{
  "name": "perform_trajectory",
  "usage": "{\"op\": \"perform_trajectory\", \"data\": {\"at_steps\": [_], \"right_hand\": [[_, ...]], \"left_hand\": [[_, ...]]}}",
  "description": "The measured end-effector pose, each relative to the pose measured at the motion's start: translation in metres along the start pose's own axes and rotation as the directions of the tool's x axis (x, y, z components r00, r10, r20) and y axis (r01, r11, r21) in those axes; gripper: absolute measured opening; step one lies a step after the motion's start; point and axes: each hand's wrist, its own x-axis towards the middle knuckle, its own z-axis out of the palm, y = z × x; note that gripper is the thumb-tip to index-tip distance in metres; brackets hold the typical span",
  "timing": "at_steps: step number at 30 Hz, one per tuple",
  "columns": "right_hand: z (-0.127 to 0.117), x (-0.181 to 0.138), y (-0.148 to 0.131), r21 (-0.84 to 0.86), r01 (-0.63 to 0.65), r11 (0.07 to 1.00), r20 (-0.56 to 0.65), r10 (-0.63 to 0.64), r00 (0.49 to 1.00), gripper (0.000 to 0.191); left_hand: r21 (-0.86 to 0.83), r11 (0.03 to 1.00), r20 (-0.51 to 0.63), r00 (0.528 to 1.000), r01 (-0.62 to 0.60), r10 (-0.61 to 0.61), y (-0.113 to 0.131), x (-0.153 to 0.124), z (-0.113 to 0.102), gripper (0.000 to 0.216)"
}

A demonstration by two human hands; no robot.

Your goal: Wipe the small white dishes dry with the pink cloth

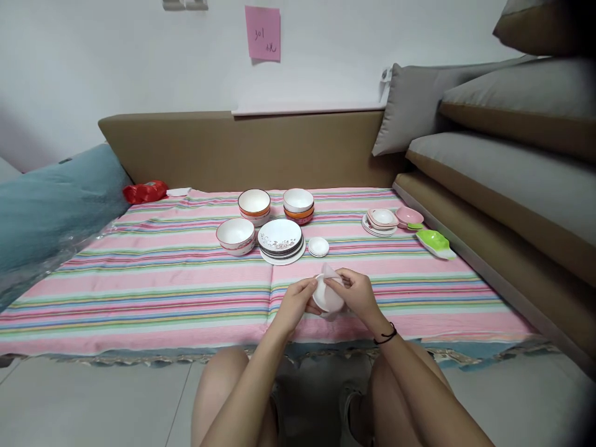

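Note:
My left hand [295, 303] grips the left edge of a small white dish [326, 298], thumb on top and fingers beneath. The dish is tilted toward me, above the front part of the striped cloth. My right hand [358, 295] pinches a thin whitish tissue [328, 271] against the dish's upper right side. Some of the tissue also shows below the rim. Just beyond my hands sits a short stack of small white dishes [319, 246]. To its left stands a stack of plates [280, 236], the top one with a flower pattern.
Bowls stand behind and left of the plates: a red-rimmed bowl [236, 234] and two stacks [254, 202]. At right are pink-rimmed dishes [382, 217], a pink bowl [410, 215] and a green dish [435, 241]. Cushions [503, 149] line the right; a red packet [146, 192] lies back left.

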Motion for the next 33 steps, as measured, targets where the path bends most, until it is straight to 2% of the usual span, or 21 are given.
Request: {"op": "perform_trajectory", "data": {"at_steps": [4, 8, 12, 16, 20, 23, 25, 29, 33], "right_hand": [[-0.001, -0.007, -0.005, -0.079, 0.007, 0.997, -0.061, -0.012, 0.998, 0.043], [-0.003, -0.013, -0.008, -0.043, 0.021, 0.999, -0.031, -0.023, 0.999, 0.034], [-0.006, -0.015, -0.005, 0.034, -0.002, 0.999, 0.004, 0.002, 1.0, 0.029], [-0.013, -0.018, -0.004, -0.001, -0.005, 1.0, 0.022, 0.005, 1.0, 0.027], [-0.017, -0.021, -0.006, -0.073, -0.002, 0.997, -0.04, -0.001, 0.999, 0.027], [-0.017, -0.022, -0.004, -0.063, -0.009, 0.998, -0.105, 0.003, 0.994, 0.026], [-0.016, -0.021, -0.001, 0.013, -0.017, 1.0, -0.11, 0.018, 0.994, 0.028], [-0.01, -0.014, 0.003, 0.094, -0.023, 0.995, -0.1, 0.032, 0.994, 0.032], [-0.001, -0.011, 0.002, 0.181, -0.068, 0.981, 0.006, 0.068, 0.998, 0.033]], "left_hand": [[-0.013, 1.0, -0.067, 0.998, 0.01, -0.01, 0.004, -0.002, 0.001, 0.041], [-0.004, 1.0, -0.159, 0.987, -0.021, 0.02, 0.007, -0.003, 0.004, 0.043], [0.058, 0.997, -0.092, 0.995, -0.043, 0.048, 0.007, -0.005, 0.007, 0.041], [0.084, 0.996, -0.046, 0.999, -0.009, 0.013, 0.006, -0.008, 0.007, 0.04], [0.04, 0.999, 0.035, 0.999, 0.036, -0.037, 0.003, -0.009, 0.006, 0.04], [-0.025, 1.0, 0.097, 0.995, 0.017, -0.014, -0.003, -0.008, 0.009, 0.048], [-0.072, 0.997, 0.08, 0.997, -0.011, 0.017, -0.007, -0.007, 0.011, 0.052], [-0.114, 0.992, -0.012, 0.999, -0.048, 0.047, -0.009, -0.004, 0.01, 0.047], [-0.114, 0.992, -0.062, 0.997, -0.055, 0.048, -0.01, -0.004, 0.003, 0.046]]}}
